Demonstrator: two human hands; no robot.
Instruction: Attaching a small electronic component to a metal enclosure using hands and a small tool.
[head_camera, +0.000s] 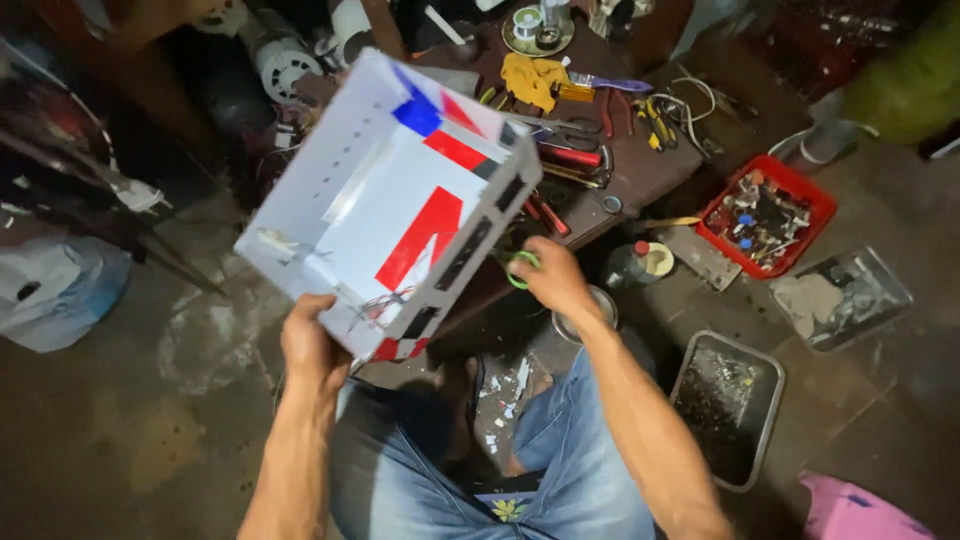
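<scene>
The case (385, 195) in my left hand (310, 345) looks like smooth painted sheet metal, white with glossy red and blue patches. My right hand (550, 280) holds a green plastic ring (520, 268). My jeans (560, 460) are worn denim. The red tray (815, 205) is shiny plastic; the floor (150, 440) is rough, stained concrete.

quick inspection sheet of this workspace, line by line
surface: dark wooden bench, crowded with tools
job's things: white box with red and blue panels, tilted; green ring
clutter: pliers, yellow cloth, red tray of small parts, metal trays
grips: left hand holds the box's lower corner; right hand holds the ring
cables: thin wires at box edge; white cord
surroundings: stained concrete floor, white bag
</scene>
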